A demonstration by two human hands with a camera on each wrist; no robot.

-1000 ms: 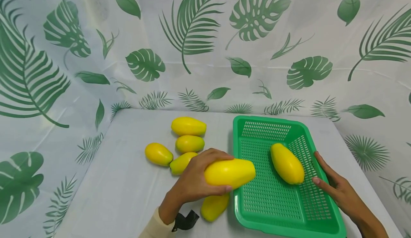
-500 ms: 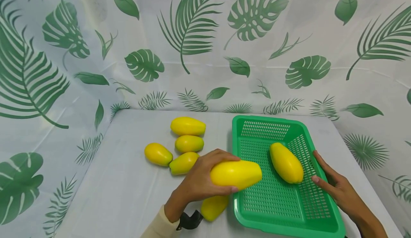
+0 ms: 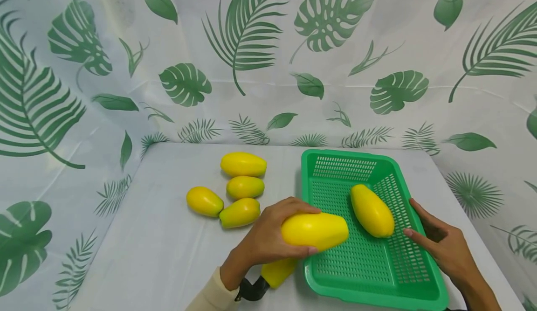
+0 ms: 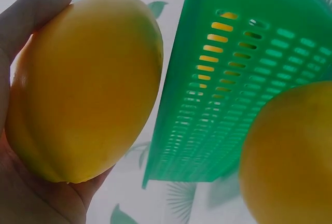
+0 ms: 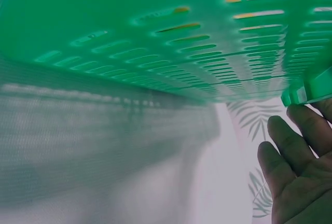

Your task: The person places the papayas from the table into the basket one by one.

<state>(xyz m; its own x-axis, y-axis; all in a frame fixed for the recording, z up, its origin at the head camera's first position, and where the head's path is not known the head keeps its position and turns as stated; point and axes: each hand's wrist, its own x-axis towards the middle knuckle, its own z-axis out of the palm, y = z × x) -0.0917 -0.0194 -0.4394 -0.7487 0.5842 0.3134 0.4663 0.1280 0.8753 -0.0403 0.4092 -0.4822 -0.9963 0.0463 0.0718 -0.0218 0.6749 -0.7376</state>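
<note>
A white backdrop [image 3: 268,87] with green leaf prints stands behind and beside the white-covered table [image 3: 159,259]. On the table's right half, near its far and right edges, sits the green basket [image 3: 306,199], long sides running from near to far. The right hand [image 3: 446,248] grips the basket's right rim, thumb lying over the inside and the other fingers outside, slightly fanned in that hand's wrist view. A steady hold there should stop the basket sliding if its left rim is bumped.

The left hand [image 3: 274,229] wraps round the held fruit [image 3: 316,231], thumb along its near side and fingers curled over the far side. This plump yellow fruit lies roughly level, its tapered end overlapping the basket's left rim from the head view; the left wrist view shows a narrow gap to the basket wall. Lifting the tip well clear of the rim seems wise, and any release is best gentle, left of the basket fruit [image 3: 372,210], which leans near the right wall.

Below the left hand, just beside the basket, another fruit [image 3: 278,273] lies partly hidden; the wrist should pass without nudging it. Four loose fruits [image 3: 243,164] cluster toward the table's far edge. A black wrist mount [image 3: 253,290] shows under the left forearm.
</note>
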